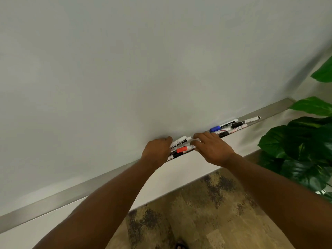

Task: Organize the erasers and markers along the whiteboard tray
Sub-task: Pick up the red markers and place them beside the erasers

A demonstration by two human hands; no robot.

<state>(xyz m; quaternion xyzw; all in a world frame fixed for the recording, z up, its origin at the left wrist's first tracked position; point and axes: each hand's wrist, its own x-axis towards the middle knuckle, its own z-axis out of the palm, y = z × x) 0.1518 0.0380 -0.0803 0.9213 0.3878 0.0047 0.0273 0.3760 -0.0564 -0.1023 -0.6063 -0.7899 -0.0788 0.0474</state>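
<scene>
Red-capped marker point(182, 149) and blue-capped marker point(215, 128) lie lengthwise among others on the tray point(71, 192).

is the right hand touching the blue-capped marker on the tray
Apart. In the head view the right hand sits on the markers near the red-capped marker, while the blue-capped marker lies farther right on the tray, clear of the fingers.

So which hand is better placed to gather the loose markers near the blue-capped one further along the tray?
The right hand, probably. It sits between the near cluster with the red-capped marker and the blue-capped marker, its fingers close to that group. The left hand is on the near cluster's far side.
</scene>
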